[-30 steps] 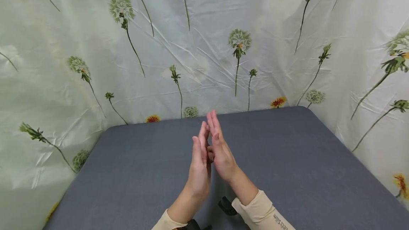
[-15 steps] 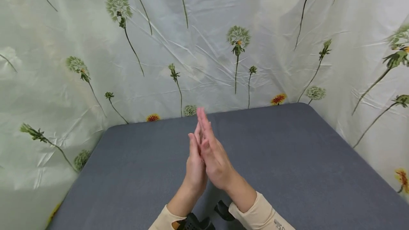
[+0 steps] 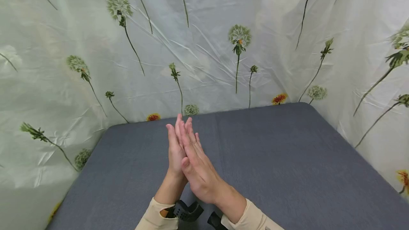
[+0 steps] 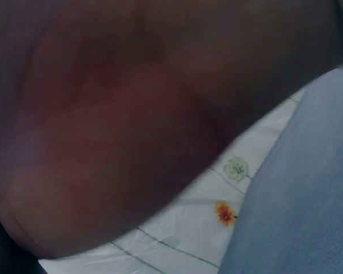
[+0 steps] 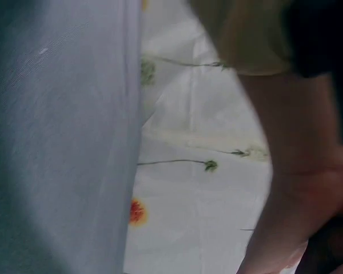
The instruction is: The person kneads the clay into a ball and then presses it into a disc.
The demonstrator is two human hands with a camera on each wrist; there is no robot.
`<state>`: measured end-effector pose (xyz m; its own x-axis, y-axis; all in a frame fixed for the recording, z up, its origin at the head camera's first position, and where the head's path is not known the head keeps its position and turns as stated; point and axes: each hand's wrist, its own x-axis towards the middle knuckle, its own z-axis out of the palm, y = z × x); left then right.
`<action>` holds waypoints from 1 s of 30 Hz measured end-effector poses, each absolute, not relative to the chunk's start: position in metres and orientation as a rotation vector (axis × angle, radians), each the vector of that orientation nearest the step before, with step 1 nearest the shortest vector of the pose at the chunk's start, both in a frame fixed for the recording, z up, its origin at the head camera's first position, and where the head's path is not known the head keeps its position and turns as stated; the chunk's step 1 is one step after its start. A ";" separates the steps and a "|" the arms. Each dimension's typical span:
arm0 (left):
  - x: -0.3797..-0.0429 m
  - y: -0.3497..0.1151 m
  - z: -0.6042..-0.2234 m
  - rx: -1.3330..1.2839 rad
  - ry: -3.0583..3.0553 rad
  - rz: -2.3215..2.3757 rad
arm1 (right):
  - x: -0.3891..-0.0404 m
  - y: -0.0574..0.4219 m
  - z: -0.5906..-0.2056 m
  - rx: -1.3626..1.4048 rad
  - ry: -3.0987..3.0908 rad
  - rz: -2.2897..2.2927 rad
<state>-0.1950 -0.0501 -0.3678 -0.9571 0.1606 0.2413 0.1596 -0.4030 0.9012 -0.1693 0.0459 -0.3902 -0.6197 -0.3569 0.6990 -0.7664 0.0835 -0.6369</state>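
In the head view my left hand (image 3: 175,153) and right hand (image 3: 202,176) are held palm against palm above the grey table. Fingers on both are straight and point up and away from me. The right hand lies nearer the camera and covers much of the left palm; its thumb lies across the lower part of the left hand. No object shows between them. A large blurred patch of skin (image 4: 114,142) fills most of the left wrist view. On the right side of the right wrist view a bare wrist (image 5: 303,171) shows below a beige cuff.
Beneath the hands spreads a grey cloth-covered table (image 3: 271,159) with rounded far corners. A pale curtain (image 3: 204,45) printed with dandelions hangs behind and along both sides. Black wrist devices (image 3: 188,211) sit at the beige sleeves (image 3: 159,215).
Both hands have shifted left, palms staying together. The right hand has slid across the left, covering more of it, and the fingertips sit a little lower than half a second ago.
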 end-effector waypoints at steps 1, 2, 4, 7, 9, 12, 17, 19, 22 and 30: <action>-0.196 -0.046 -0.370 0.480 1.690 2.579 | -0.168 0.049 -0.388 1.109 -1.985 1.515; -0.196 -0.041 -0.372 0.520 1.674 2.562 | -0.167 0.054 -0.386 1.097 -1.961 1.508; -0.194 -0.027 -0.374 0.622 1.660 2.508 | -0.169 0.068 -0.381 1.062 -1.910 1.518; -0.186 -0.011 -0.376 0.742 1.670 2.422 | -0.174 0.086 -0.375 0.991 -1.873 1.561; -0.178 -0.009 -0.373 0.757 1.709 2.373 | -0.179 0.092 -0.375 0.954 -1.865 1.635; -0.168 -0.014 -0.365 0.738 1.795 2.367 | -0.187 0.092 -0.383 0.925 -1.878 1.758; -0.166 -0.030 -0.352 0.771 1.953 2.453 | -0.187 0.074 -0.400 0.957 -1.956 1.840; -0.171 -0.034 -0.351 0.753 1.984 2.473 | -0.182 0.067 -0.401 0.973 -1.964 1.806; -0.180 -0.035 -0.356 0.709 1.908 2.500 | -0.175 0.061 -0.397 1.006 -1.918 1.685; -0.181 -0.017 -0.372 0.752 1.851 2.333 | -0.181 0.090 -0.382 0.918 -1.867 1.681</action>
